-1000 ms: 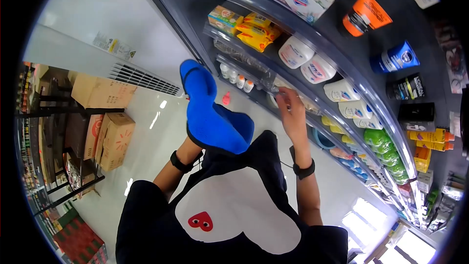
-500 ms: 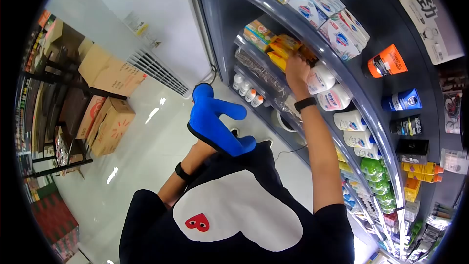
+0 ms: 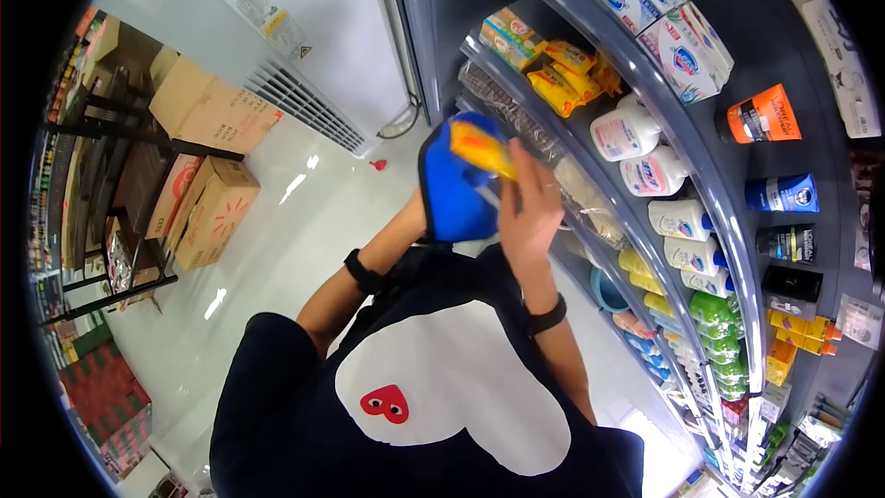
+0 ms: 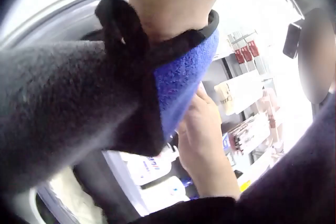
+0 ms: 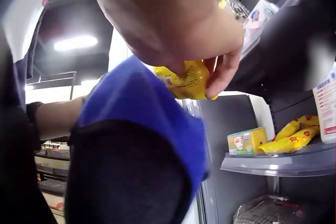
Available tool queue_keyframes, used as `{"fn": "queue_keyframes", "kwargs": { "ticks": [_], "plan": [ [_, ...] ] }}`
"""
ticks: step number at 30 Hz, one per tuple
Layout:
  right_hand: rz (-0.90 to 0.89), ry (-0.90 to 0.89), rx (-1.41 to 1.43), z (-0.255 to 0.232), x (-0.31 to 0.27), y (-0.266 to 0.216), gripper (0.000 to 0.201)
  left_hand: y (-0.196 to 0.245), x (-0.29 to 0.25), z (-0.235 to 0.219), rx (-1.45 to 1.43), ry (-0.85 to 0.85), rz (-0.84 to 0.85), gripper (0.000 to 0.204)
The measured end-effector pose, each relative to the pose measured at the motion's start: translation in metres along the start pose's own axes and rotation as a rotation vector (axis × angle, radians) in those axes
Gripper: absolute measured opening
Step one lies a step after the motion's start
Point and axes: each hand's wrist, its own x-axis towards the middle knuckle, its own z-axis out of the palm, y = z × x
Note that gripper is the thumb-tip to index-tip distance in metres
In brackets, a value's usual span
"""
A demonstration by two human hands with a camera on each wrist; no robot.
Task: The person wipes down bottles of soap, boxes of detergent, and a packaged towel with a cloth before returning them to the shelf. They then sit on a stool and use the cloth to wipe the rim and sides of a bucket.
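Observation:
My left hand [image 4: 173, 8] goes in behind the black-trimmed edge of a blue cloth item [image 3: 452, 184]. That item has a dark grey other side [image 4: 58, 98] and a black strap loop [image 4: 118, 22]; its cover hides my left fingers, and I cannot tell how they lie. Right in front of the cloth, my right hand [image 3: 530, 207] pinches a small yellow soft packet [image 5: 184, 79] between thumb and fingers. In the right wrist view the packet hangs close over the blue cloth's upper edge.
On the curved shelf to the right lie more yellow packets [image 3: 567, 78], beside a small box [image 3: 510, 37] and white bottles [image 3: 627, 134]. Soap boxes [image 3: 687, 55] stand one shelf up. Cardboard boxes [image 3: 212, 212] fill a rack at left. A red object [image 3: 378, 165] lies on the floor.
My right hand reached into the yellow packets, took one and brought it back to the blue cloth. The blue cloth turned and moved up towards that hand.

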Motion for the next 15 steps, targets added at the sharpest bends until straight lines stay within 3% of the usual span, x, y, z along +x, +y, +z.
{"fn": "queue_keyframes", "kwargs": {
  "ticks": [2, 3, 6, 7, 8, 10, 12, 14, 15],
  "plan": [
    [0.045, -0.079, -0.034, -0.002, -0.017, -0.021, 0.059, 0.011, 0.009, 0.015, -0.607, -0.029, -0.267, 0.025],
    [0.073, -0.107, -0.036, -0.005, -0.024, -0.027, 0.060, -0.031, -0.001, 0.013, -1.090, -0.017, -0.547, 0.036],
    [0.059, -0.070, -0.026, -0.010, -0.024, -0.025, 0.061, -0.055, -0.002, 0.027, -0.823, 0.068, -0.598, 0.040],
    [0.041, -0.044, -0.018, -0.012, -0.024, -0.023, 0.061, -0.033, 0.000, 0.028, -0.574, 0.042, -0.483, 0.041],
    [0.169, -0.046, 0.101, -0.012, -0.026, -0.023, 0.060, -0.011, 0.001, 0.029, -0.318, 0.041, -0.378, 0.043],
    [0.414, -0.041, 0.338, -0.006, -0.026, -0.023, 0.059, -0.014, 0.005, 0.038, -0.447, 0.094, -0.197, 0.040],
    [0.630, -0.027, 0.489, -0.004, -0.022, -0.010, 0.041, -0.021, 0.006, 0.027, -0.045, 0.068, -0.080, 0.028],
    [0.735, -0.053, 0.870, -0.002, -0.017, 0.020, 0.035, -0.044, 0.003, 0.014, 0.399, 0.138, 0.013, 0.022],
    [0.741, 0.003, 0.851, 0.001, -0.006, 0.026, 0.036, -0.044, 0.000, 0.009, 0.397, 0.225, -0.031, 0.019]
  ]
}}
